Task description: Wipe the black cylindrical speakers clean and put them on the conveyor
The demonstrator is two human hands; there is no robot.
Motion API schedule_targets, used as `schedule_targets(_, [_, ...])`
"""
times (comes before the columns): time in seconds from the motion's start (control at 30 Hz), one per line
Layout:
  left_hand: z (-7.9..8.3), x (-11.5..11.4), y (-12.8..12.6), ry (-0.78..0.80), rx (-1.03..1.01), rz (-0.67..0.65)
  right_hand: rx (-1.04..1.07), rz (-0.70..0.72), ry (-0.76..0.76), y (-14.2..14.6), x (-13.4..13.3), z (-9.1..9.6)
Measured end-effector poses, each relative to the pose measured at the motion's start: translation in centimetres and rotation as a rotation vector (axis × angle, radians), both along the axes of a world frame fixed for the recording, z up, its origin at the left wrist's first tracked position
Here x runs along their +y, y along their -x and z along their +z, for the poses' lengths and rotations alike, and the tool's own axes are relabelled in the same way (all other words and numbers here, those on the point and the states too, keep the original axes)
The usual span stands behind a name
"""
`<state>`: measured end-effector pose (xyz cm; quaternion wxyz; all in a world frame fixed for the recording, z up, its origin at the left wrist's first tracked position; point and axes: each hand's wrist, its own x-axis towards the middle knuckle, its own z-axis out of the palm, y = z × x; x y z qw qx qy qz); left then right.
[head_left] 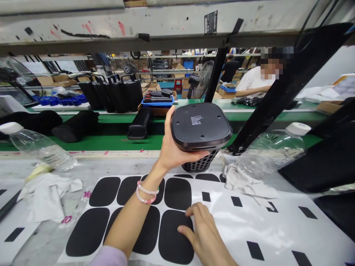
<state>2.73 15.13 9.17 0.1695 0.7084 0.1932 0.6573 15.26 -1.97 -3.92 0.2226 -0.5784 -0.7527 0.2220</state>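
My left hand (174,147), with beaded bracelets at the wrist, grips a black device with perforated sides (200,127). Its flat base faces up toward me, showing a small printed label and several screw holes near the corners. The thumb lies across the near side and the other fingers go round the left side, partly hidden. Lower down, my right hand (202,229) is over a white sheet (222,221) of black rounded-square pads, thumb and fingers apart. Those fingertips are at the upper right part of one black pad (174,240); whether they touch it I cannot tell.
Clear plastic bottles stand at left (46,149) and right (273,149), with crumpled white cloths (52,192) nearby. Beyond lies a green conveyor belt (116,144) carrying several black devices (74,125). A dark slanted post (266,114) rises at right. A co-worker in white (252,81) sits across.
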Motion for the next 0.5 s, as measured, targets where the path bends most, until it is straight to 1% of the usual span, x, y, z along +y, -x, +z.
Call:
schedule_targets(0.07, [0.0, -0.1, 0.0, -0.001, -0.001, 0.013, -0.012, -0.005, -0.014, 0.1, 0.0, -0.1])
schedule_targets(0.13, [-0.1, -0.1, 0.0, 0.001, 0.002, 0.017, -0.047, -0.044, -0.011, 0.3, 0.0, -0.1])
schedule_targets(0.2, [-0.1, -0.2, 0.0, 0.017, 0.012, 0.007, -0.05, -0.077, 0.014, 0.5, 0.0, 0.0])
schedule_targets(0.23, [-0.1, -0.2, 0.0, 0.025, 0.016, 0.002, -0.033, -0.072, 0.035, 0.6, 0.0, 0.2])
schedule_targets(0.37, [-0.1, -0.3, -0.1, 0.029, 0.022, -0.017, 0.071, -0.004, 0.152, 0.2, 0.3, 1.6])
schedule_targets(0.43, [-0.1, -0.4, -0.1, 0.029, 0.023, -0.029, 0.071, 0.064, 0.249, -0.1, 0.6, 2.5])
schedule_targets(0.5, [0.0, -0.4, -0.1, 0.035, 0.028, -0.038, 0.027, 0.146, 0.329, -0.2, 1.0, 3.3])
